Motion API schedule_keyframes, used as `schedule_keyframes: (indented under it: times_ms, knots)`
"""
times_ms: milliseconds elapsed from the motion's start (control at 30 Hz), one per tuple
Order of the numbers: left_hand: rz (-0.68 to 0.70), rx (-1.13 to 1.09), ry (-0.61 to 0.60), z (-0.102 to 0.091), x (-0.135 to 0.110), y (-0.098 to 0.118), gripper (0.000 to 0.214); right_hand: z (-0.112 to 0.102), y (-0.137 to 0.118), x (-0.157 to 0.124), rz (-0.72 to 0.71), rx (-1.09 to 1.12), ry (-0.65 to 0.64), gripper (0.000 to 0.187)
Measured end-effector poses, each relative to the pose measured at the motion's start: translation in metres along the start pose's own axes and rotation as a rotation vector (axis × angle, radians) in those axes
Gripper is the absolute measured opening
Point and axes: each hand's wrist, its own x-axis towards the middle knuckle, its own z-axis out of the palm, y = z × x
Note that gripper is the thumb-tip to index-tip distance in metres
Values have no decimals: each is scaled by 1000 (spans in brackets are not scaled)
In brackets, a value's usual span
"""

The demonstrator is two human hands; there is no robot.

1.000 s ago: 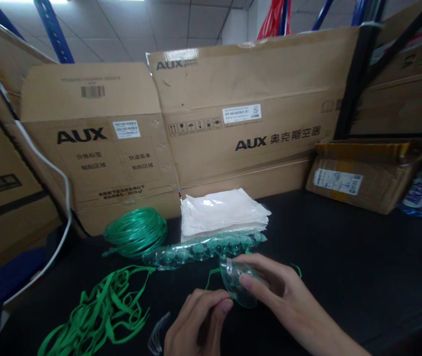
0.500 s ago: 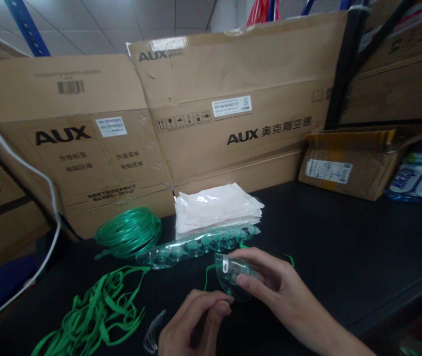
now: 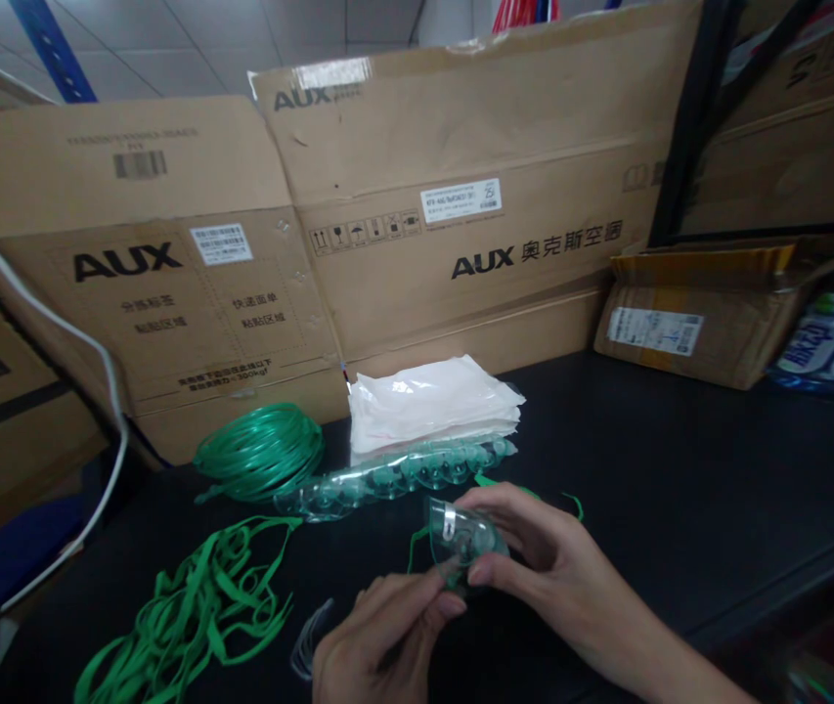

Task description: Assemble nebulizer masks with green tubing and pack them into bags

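My right hand grips a clear green-tinted oxygen mask from its right side, thumb in front and fingers behind. A small metal nose clip shows on the mask's upper left. At the mask's lower edge, my left hand is closed in a pinch with the fingertips against the plastic; they seem to be on the end of the green elastic strap, which is mostly hidden. Part of a thin green strap hangs at the mask's left, and more green strap shows behind my right hand.
A row of nested masks lies before a stack of white packets. Coiled green tubing and a heap of green straps lie left, with thin metal strips nearby. Cardboard stands behind; a carton sits right.
My left hand has moved slightly up and right, its fingertips now against the mask's lower edge. My right thumb has shifted a little lower on the mask.
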Motion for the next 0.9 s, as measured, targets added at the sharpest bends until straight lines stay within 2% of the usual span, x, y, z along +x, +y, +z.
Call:
schedule_keyframes:
  times_ms: [133,233,300,367,467,567,767,900]
  knots:
    - [30,4,21,1,-3,-1,28,3,2,1,34,39,-55,27]
    - [-80,82,70,2,-4,6,41,3,3,1,60,-38,-67,23]
    - [-168,156,89,2,-3,11,53,1,4,0,12,-127,-17,27]
    - [-212,195,83,2,-3,15,57,-1,4,-2,-96,-239,52,30]
    - [-259,180,67,2,-1,16,54,-3,2,-4,-230,-399,48,13]
    - [-311,116,30,2,-2,13,47,-3,2,-4,-241,-469,-5,4]
    - [-332,54,-39,5,-5,9,40,-5,9,-4,-204,-457,-45,11]
    - [-257,111,-67,6,-4,9,42,-6,9,-4,-206,-520,-36,18]
